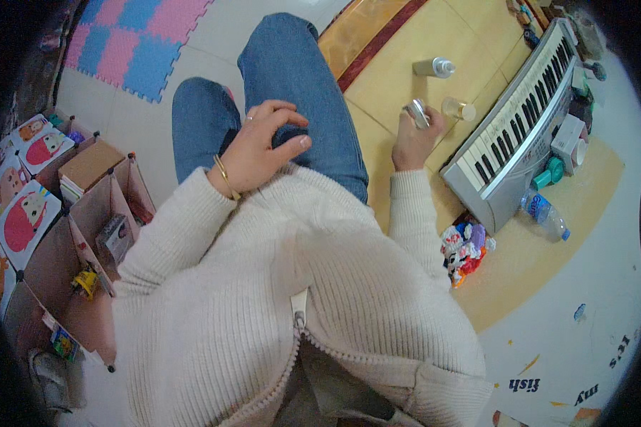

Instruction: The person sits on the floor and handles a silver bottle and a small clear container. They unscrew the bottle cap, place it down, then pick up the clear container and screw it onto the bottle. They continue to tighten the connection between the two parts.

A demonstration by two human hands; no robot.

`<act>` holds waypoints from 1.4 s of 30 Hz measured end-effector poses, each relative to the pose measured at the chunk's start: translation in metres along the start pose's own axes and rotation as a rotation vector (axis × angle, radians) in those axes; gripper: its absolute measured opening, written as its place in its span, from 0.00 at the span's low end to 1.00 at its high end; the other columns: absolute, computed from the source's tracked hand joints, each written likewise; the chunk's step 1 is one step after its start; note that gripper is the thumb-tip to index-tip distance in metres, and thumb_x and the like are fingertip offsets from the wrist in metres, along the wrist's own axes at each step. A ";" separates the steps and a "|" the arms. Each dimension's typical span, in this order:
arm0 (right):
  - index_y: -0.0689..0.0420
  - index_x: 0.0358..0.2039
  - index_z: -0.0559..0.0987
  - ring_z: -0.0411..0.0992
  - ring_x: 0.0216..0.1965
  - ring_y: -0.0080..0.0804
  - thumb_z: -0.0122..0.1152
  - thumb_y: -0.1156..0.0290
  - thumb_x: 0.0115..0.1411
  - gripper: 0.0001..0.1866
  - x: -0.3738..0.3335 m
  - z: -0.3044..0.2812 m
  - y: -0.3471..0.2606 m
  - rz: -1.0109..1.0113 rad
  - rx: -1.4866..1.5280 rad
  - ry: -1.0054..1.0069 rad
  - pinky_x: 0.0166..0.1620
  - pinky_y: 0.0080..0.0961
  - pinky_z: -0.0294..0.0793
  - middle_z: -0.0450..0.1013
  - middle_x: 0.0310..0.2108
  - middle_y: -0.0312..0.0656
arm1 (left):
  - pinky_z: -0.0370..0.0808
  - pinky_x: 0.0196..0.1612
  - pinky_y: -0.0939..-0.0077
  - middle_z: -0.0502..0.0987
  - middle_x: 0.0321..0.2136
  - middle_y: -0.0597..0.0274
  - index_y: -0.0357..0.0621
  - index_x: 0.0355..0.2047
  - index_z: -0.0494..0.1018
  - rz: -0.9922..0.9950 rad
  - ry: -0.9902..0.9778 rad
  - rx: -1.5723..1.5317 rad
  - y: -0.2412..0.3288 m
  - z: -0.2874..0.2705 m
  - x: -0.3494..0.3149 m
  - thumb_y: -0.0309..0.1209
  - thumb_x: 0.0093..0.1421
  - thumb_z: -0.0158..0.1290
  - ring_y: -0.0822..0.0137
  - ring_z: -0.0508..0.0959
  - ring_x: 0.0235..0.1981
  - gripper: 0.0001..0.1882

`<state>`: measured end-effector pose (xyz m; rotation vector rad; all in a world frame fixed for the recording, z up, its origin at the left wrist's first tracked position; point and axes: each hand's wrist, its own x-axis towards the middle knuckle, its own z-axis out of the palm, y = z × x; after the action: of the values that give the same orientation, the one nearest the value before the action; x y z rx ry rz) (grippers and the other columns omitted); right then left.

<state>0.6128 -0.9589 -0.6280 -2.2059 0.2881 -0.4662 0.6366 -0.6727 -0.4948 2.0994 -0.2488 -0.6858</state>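
R hand (pixel 414 142) gripping small silvery item (pixel 417 114); clear btl (pixel 454 109) just R of it, contents unclear; grey btl (pixel 427 67) beyond. L hand (pixel 258 147) empty, fingers loosely spread over jeans (pixel 299 85).

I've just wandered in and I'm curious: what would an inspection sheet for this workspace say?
Surface: yellowish surface, thin lines across it.
Job's things: small silver object, kind unclear; silver bottle; clear bottle.
Clutter: piano keyboard, plastic water bottle, colourful bundle.
Hands: left hand loosely open over jeans; right hand gripping the silver object.
Cables: nothing seen.
Surroundings: pink-and-blue foam mat; storage cubes with cartoon panels.
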 end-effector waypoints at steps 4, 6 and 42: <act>0.60 0.46 0.65 0.62 0.45 0.46 0.64 0.65 0.50 0.26 -0.008 0.007 0.020 -0.124 -0.190 -0.109 0.50 0.37 0.60 0.65 0.41 0.50 | 0.56 0.57 0.63 0.65 0.49 0.53 0.43 0.42 0.72 0.010 -0.005 -0.013 0.005 -0.002 0.008 0.36 0.55 0.54 0.56 0.63 0.53 0.16; 0.59 0.45 0.65 0.61 0.45 0.45 0.65 0.66 0.48 0.26 -0.003 0.003 0.027 -0.082 -0.478 -0.361 0.50 0.39 0.60 0.65 0.41 0.48 | 0.56 0.57 0.63 0.65 0.49 0.53 0.43 0.42 0.72 0.039 -0.015 0.003 0.006 -0.004 0.013 0.36 0.55 0.54 0.56 0.63 0.53 0.15; 0.56 0.47 0.69 0.66 0.44 0.43 0.67 0.76 0.43 0.28 0.031 -0.026 -0.062 -0.301 0.050 0.121 0.50 0.36 0.62 0.68 0.44 0.47 | 0.60 0.54 0.66 0.67 0.46 0.54 0.44 0.40 0.72 0.041 0.024 0.004 0.000 -0.007 0.018 0.34 0.56 0.54 0.57 0.66 0.50 0.13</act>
<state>0.6326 -0.9499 -0.5576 -2.1841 0.0051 -0.7642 0.6548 -0.6750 -0.4986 2.0993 -0.2792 -0.6356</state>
